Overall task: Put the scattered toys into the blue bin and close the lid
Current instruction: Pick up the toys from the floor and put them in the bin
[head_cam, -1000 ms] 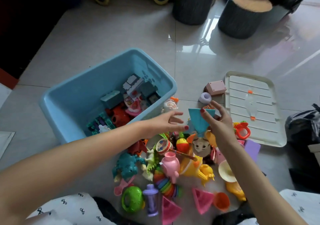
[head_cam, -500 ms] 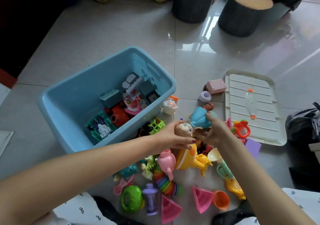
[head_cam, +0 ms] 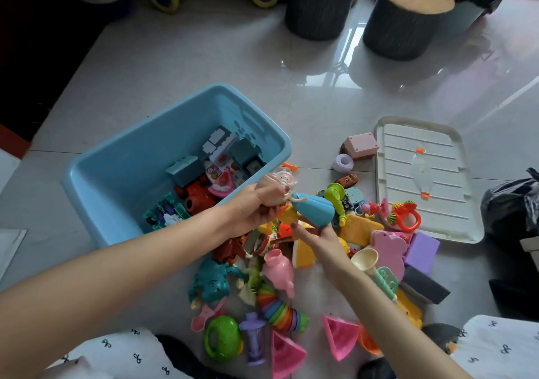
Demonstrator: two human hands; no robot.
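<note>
My left hand [head_cam: 256, 203] grips the head end of a doll in a blue dress [head_cam: 313, 209], fingers curled round it just over the near rim of the blue bin [head_cam: 122, 157]. My right hand [head_cam: 316, 237] pinches the hem of the dress from below, fingertips touching the skirt, so the doll lies tilted between both hands above the toy pile.

The bin sits on the tiled floor beyond and to the left of my left hand, open, with building blocks and a red toy [head_cam: 198, 196] already lying in its near corner. Its pale lid [head_cam: 423, 180] lies flat on the floor beyond and to the right of my right hand, well apart from the bin.

The scattered toys spread beneath and nearer to me than both hands: a pink pig-shaped pot [head_cam: 278, 270] just below my right wrist, a teal frog [head_cam: 211, 282] under my left forearm, a rainbow stacking toy [head_cam: 281, 311], a green ring rattle [head_cam: 223, 336], a purple hourglass toy [head_cam: 255, 339] and two pink wedge shapes [head_cam: 339, 335] closest to my knees. Right of my right hand lie a cream scoop [head_cam: 364, 259], a purple block [head_cam: 423, 247] and a red rattle [head_cam: 407, 218] touching the lid's edge. A pink box [head_cam: 361, 145] and a lilac ring [head_cam: 344, 163] rest beside the lid's far corner.
</note>
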